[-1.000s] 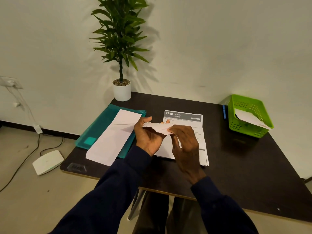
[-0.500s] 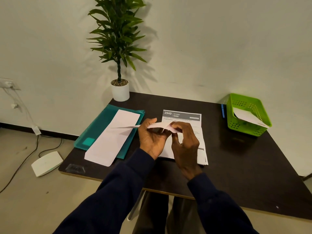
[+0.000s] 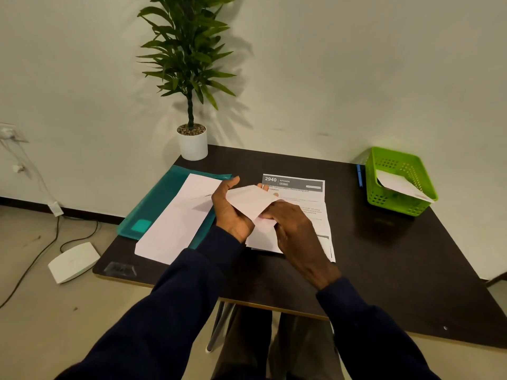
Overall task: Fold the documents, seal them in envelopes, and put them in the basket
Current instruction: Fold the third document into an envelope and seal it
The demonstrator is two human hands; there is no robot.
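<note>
— One big dark brown rectangular table (image 3: 384, 270) fills most of the shot, pushed up against a pale wall. Its back left corner has a tall leafy green plant in a round white pot (image 3: 192, 145).

— ok, and what's lying on the table?

— Left side is a flat teal plastic folder (image 3: 153, 207) with a long white paper strip (image 3: 178, 223) on top, which sticks out past the folder's near edge onto the table. In the middle, a stack of printed white documents with a grey header (image 3: 301, 187) lies flat. The far right corner has a lime green perforated plastic basket (image 3: 395, 207) with a white envelope (image 3: 397, 185) leaning inside it. A flat white plastic box (image 3: 74, 261) sits on the floor to the left.

— what are the hands doing?

— Both come out of dark navy sleeves and are raised over the document stack. The left hand (image 3: 230, 212) grips a small white folded paper piece (image 3: 247, 200), thumb up at its left edge, fingertips showing behind it. The right hand (image 3: 293, 229) pinches its near right end. Can't tell whether that piece is an envelope or a folded sheet.

— anything smaller?

— Just a thin blue pen (image 3: 359, 175) lying right beside the basket's left wall.
</note>
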